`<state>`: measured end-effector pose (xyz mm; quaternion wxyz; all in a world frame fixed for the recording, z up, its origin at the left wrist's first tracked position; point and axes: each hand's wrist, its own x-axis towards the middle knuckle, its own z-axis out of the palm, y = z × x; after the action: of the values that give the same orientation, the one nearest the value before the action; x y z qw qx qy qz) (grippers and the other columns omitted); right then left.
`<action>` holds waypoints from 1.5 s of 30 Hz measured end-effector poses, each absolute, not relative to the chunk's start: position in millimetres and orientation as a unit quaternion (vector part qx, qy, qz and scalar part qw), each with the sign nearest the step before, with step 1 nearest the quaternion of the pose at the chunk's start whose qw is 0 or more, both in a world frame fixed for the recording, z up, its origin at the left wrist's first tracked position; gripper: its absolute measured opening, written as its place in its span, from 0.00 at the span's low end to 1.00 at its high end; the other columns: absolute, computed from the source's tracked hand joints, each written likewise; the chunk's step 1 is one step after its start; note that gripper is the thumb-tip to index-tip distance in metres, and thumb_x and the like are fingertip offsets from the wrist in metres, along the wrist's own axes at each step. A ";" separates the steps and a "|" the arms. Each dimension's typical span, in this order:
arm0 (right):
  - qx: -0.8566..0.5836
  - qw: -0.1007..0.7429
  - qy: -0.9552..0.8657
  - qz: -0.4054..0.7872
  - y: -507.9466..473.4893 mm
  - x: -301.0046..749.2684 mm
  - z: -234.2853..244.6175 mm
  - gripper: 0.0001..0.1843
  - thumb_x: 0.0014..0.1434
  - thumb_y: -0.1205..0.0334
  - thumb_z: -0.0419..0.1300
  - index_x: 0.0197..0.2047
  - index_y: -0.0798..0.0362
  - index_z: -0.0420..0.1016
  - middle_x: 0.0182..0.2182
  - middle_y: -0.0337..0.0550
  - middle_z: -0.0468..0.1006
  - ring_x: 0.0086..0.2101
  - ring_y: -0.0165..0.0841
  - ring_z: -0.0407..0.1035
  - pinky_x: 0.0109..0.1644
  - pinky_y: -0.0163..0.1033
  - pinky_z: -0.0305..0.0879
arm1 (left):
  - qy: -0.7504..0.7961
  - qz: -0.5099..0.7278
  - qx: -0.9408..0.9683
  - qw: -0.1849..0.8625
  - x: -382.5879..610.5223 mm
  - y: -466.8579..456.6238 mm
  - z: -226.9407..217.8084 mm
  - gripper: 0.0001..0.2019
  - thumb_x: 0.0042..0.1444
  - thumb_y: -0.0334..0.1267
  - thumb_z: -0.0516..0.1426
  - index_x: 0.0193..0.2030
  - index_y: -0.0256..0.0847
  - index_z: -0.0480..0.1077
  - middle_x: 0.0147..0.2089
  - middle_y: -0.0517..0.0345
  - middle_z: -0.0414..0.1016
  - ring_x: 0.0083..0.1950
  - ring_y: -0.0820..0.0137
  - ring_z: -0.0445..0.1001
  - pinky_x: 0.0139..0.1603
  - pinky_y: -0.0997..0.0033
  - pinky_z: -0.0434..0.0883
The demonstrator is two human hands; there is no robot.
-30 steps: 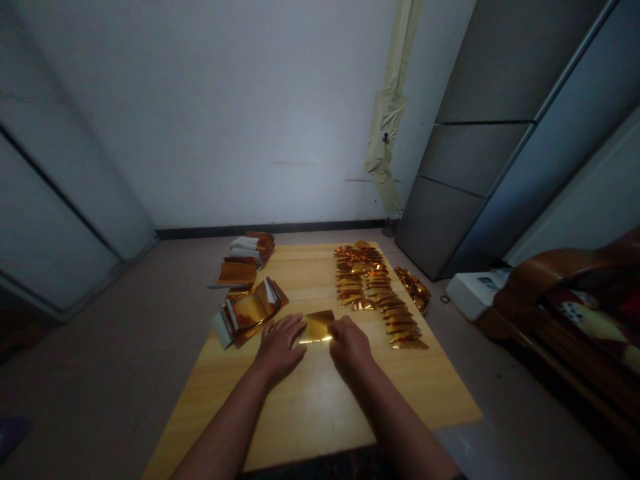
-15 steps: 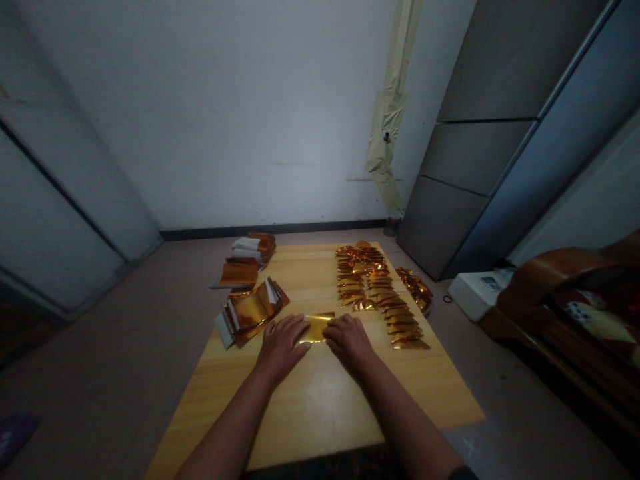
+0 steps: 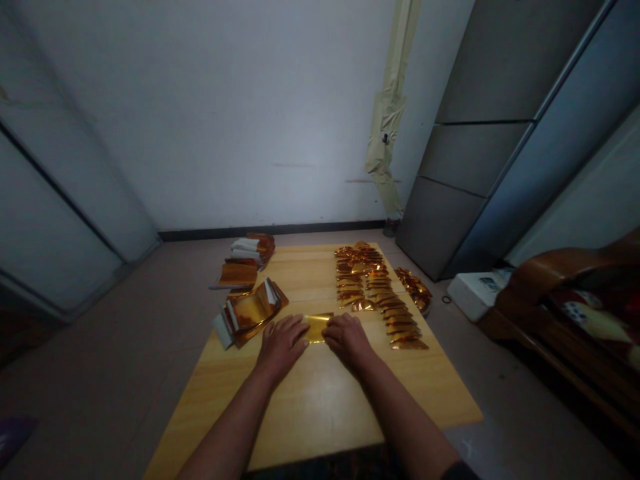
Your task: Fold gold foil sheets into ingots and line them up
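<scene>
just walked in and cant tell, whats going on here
A person is working with both bare hands at a pale wooden board. Their left hand and right hand lie flat against either end of a gold foil sheet. To the left of the hands is a pile of gold foil with white edges, and beyond them to the right are rows of small gold foil pieces.
</scene>
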<state>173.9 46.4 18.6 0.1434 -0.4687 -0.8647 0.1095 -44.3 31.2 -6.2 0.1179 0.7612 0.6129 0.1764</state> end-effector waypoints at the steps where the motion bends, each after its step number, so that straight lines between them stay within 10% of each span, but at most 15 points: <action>1: -0.471 0.143 -0.864 0.110 46.8 173.6 18.1 0.08 0.64 0.57 0.58 0.41 0.43 0.79 0.45 0.38 0.77 0.44 0.34 0.63 0.46 0.39 0.50 | 0.613 0.177 0.761 0.117 -43.7 31.1 -5.6 0.18 0.57 0.43 0.56 0.56 0.57 0.70 0.66 0.59 0.66 0.67 0.59 0.61 0.66 0.45 0.51; 32: -0.584 0.269 -0.737 0.207 58.6 160.5 12.9 0.11 0.63 0.64 0.53 0.38 0.50 0.77 0.35 0.38 0.79 0.36 0.29 0.68 0.39 0.31 0.53 | 0.686 0.254 0.675 0.099 -27.3 47.7 -0.5 0.14 0.61 0.41 0.50 0.46 0.48 0.76 0.50 0.58 0.79 0.55 0.64 0.72 0.59 0.59 0.60; 45: -0.669 0.132 -0.725 0.100 67.5 139.4 20.1 0.10 0.67 0.61 0.51 0.42 0.51 0.74 0.39 0.43 0.79 0.38 0.32 0.71 0.40 0.35 0.54 | 0.690 0.243 0.680 0.036 -19.1 52.1 3.1 0.11 0.60 0.38 0.50 0.29 0.43 0.71 0.35 0.55 0.76 0.42 0.64 0.70 0.44 0.66 0.62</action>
<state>139.4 67.5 20.1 0.1318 -0.6686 -0.7250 0.1002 -19.1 52.1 3.1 0.0364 0.6805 0.6903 0.2431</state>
